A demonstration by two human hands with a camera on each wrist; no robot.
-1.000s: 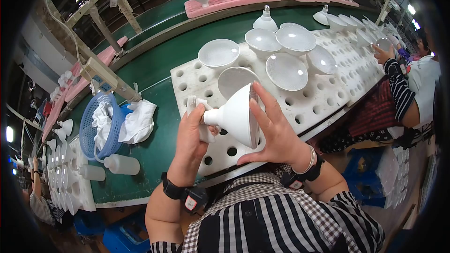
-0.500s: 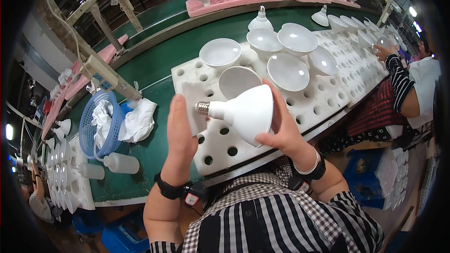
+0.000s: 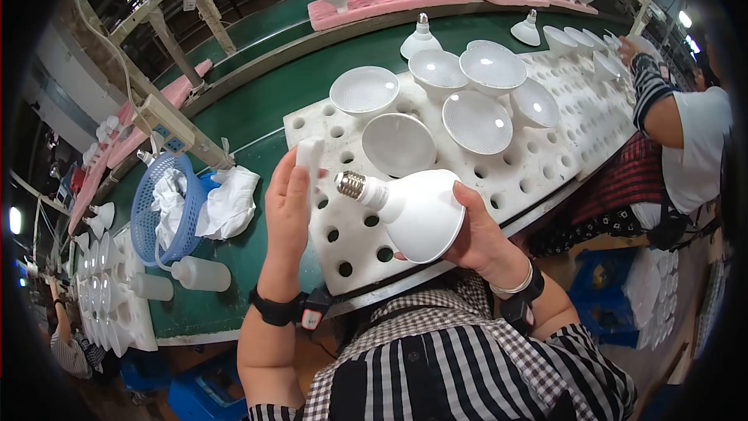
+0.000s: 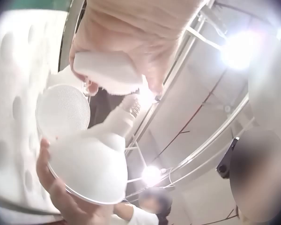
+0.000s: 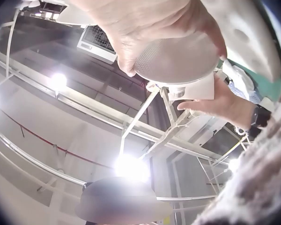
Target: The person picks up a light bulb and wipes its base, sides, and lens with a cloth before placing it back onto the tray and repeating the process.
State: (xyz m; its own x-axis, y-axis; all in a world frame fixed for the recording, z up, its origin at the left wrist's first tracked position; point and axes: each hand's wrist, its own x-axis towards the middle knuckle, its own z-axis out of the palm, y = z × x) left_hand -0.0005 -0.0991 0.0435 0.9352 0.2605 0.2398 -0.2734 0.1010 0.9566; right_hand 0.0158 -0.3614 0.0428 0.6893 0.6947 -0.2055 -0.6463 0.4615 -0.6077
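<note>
My right hand (image 3: 491,238) holds a white reflector light bulb (image 3: 427,214) by its wide rim, the screw base tilted up and to the left. In the right wrist view, the fingers and thumb span the edge of its ribbed lens (image 5: 178,61). My left hand (image 3: 287,199) holds a flat white pad (image 3: 310,157) between thumb and fingers, beside the screw base. In the left wrist view, the pad (image 4: 107,72) lies across the palm, right above the metal screw base (image 4: 134,108). Several more bulbs (image 3: 399,144) stand lens up in the white holed foam board (image 3: 354,253).
A blue basket (image 3: 142,214) with white cloths (image 3: 230,203) stands on the green table (image 3: 257,261) to the left, near a white squeeze bottle (image 3: 202,273). Two bulbs (image 3: 421,39) stand screw base up behind the board. Another person (image 3: 674,129) works at the right.
My left hand with the pad has drawn off the screw base and moved left. My right hand has lowered the bulb and turned it, so its screw base points up and left.
</note>
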